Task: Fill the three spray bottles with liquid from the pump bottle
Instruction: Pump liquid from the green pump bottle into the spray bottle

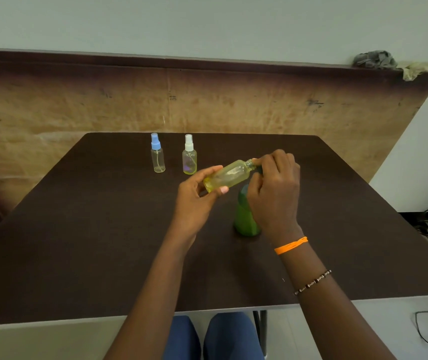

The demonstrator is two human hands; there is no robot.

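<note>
spray bottle (227, 176) tilted, gripped by left hand (197, 193); right hand (275, 188) pinching neck, perhaps cap.

Both forearms are bare, with no sleeves showing. The right hand (275, 188) has a thin orange band (290, 245) around its wrist, doubled into two strands on one side. Further up the forearm from that orange band sits a slim beaded bracelet (312, 281) of dark and pale beads. The left hand (194, 201) wears nothing. Below the orange band, blue trousers (212, 336) cover both knees.
</note>
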